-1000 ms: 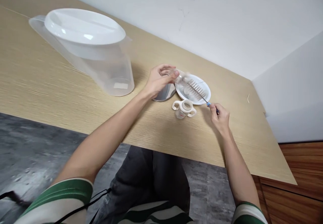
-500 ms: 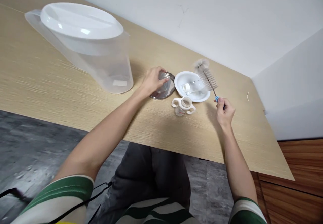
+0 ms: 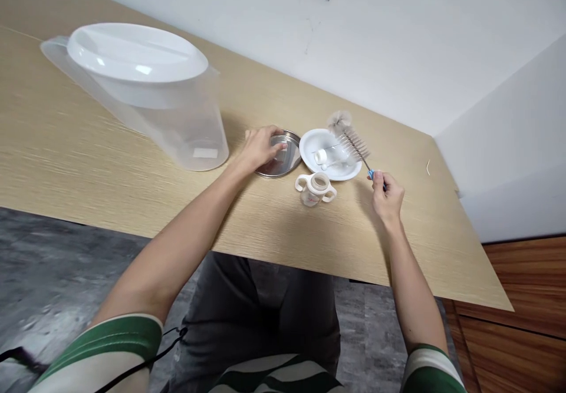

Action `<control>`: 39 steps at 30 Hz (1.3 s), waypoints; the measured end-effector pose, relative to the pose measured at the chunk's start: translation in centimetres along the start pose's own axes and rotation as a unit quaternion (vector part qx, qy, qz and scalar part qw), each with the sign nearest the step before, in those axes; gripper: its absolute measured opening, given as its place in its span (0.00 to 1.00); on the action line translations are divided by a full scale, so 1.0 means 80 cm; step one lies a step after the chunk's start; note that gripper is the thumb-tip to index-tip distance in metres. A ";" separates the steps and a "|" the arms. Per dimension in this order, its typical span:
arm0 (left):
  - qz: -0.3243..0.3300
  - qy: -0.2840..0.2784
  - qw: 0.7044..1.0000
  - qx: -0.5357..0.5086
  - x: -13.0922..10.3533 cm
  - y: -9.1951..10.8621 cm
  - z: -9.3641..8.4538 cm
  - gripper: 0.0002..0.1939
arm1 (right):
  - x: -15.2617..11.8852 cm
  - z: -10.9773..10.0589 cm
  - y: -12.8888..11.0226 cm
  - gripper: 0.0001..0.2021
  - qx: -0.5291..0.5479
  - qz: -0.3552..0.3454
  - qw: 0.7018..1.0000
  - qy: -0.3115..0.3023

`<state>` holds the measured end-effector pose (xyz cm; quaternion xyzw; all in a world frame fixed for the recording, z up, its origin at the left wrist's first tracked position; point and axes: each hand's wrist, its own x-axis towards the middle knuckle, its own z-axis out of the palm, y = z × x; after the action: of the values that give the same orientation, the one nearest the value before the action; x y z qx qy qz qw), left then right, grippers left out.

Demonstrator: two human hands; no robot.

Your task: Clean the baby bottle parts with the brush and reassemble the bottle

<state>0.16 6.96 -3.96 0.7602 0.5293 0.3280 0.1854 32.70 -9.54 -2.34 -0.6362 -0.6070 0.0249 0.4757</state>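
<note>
My right hand point(image 3: 389, 195) is closed around the blue handle of a bottle brush point(image 3: 354, 144), its bristles and fluffy tip raised over the white bowl point(image 3: 305, 150). In the bowl lie a small white cap point(image 3: 321, 157) and thin clear pieces. My left hand point(image 3: 262, 147) is at the left side of a round, shiny metal tray point(image 3: 289, 160), thumb and forefinger apart. Under those fingers a clear piece point(image 3: 280, 156) shows faintly on the tray. A two-handled baby bottle point(image 3: 315, 189) without a lid stands upright in front of the bowl.
A large translucent pitcher point(image 3: 186, 136) with a white lid point(image 3: 137, 51) stands on the left of the wooden table point(image 3: 265, 222). Behind the table rises a white wall point(image 3: 389, 39). A small pale strip point(image 3: 427, 167) lies at the right.
My left hand has drawn slightly back from the clear piece on the tray, its fingers looser. My right hand still holds the brush over the bowl. The whole view has shifted a little.
</note>
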 end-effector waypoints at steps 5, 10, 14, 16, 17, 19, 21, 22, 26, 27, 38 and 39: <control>0.005 0.038 0.999 -0.005 -0.002 0.004 -0.005 0.15 | 0.001 -0.002 0.001 0.29 -0.012 -0.002 1.000 0.003; 0.000 0.043 0.999 -0.002 -0.001 0.003 -0.004 0.10 | 0.001 -0.002 0.000 0.28 0.001 -0.004 1.000 0.014; 0.001 0.007 1.000 0.017 -0.002 0.004 -0.002 0.10 | 0.002 -0.002 -0.002 0.28 0.002 -0.005 1.000 0.026; 0.005 0.009 1.000 0.014 -0.003 0.006 -0.002 0.10 | 0.002 -0.001 -0.002 0.28 -0.001 -0.006 1.000 0.030; 0.007 0.012 1.000 0.011 -0.004 0.008 -0.003 0.10 | 0.002 -0.001 -0.002 0.27 -0.001 -0.007 0.999 0.031; 0.007 0.022 1.000 0.006 -0.004 0.011 -0.004 0.10 | 0.002 -0.001 -0.002 0.27 0.000 -0.008 0.999 0.037; 0.003 0.037 0.999 0.005 -0.004 0.015 -0.006 0.11 | 0.002 0.000 -0.001 0.27 0.002 -0.007 0.999 0.050; 0.001 0.046 0.999 0.005 -0.004 0.016 -0.006 0.11 | 0.002 0.000 -0.001 0.27 0.004 -0.005 0.998 0.061; 0.008 0.083 0.997 0.003 -0.006 0.024 -0.009 0.18 | 0.005 0.001 0.003 0.25 0.005 0.004 0.994 0.105; 0.014 0.090 0.996 -0.002 -0.008 0.026 -0.011 0.21 | 0.006 0.001 0.005 0.25 0.005 0.003 0.994 0.109; 0.120 -0.112 0.986 0.007 0.004 0.092 0.004 0.21 | 0.015 0.025 0.043 0.23 0.032 0.025 0.994 0.101; 0.128 -0.135 0.981 0.053 0.007 0.099 0.010 0.22 | 0.015 0.028 0.044 0.22 0.030 0.029 0.994 0.102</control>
<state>6.25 4.60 0.61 0.8678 0.4144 0.2148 0.1707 34.32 -6.65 -5.16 -0.6381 -0.5354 -0.0083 0.5532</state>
